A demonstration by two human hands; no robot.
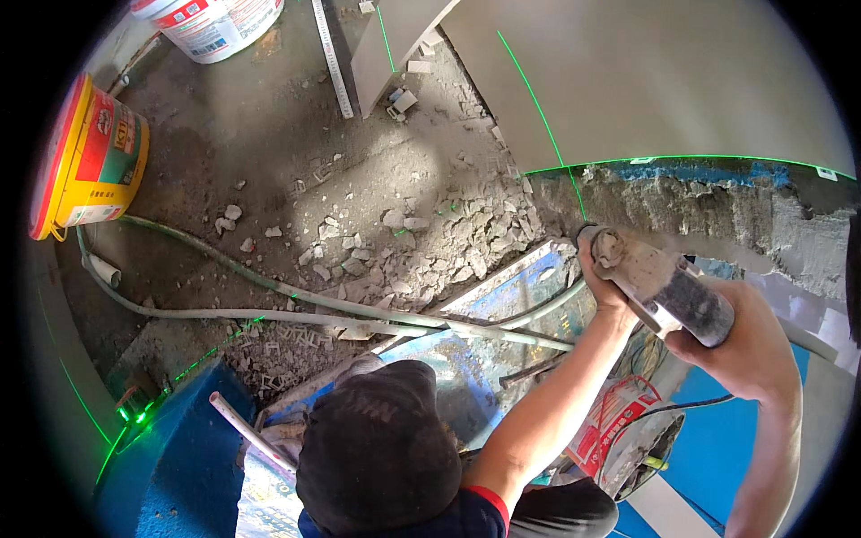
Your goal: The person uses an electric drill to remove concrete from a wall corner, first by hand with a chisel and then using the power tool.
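Observation:
Both of my hands grip a dusty grey power tool (647, 276) with a dark rear end, whose exact kind I cannot make out. My left hand (605, 289) wraps round its front end. Closed over the rear part is my right hand (749, 339). The tool's front end appears beside the lower edge of a roughly chipped wall strip (691, 211); whether it touches is hidden. Above that strip is a smooth grey panel (646, 81), crossed by green laser lines. Broken rubble (430, 247) lies to the left of my left hand.
Two hoses (296, 316) cross the floor. A yellow bucket (121, 161) and a white bucket (224, 31) stand far left. A laser level (134, 405) glows at left. A dark cap (377, 457) blocks the lower middle. A red-and-white bucket (619, 421) sits below my arms.

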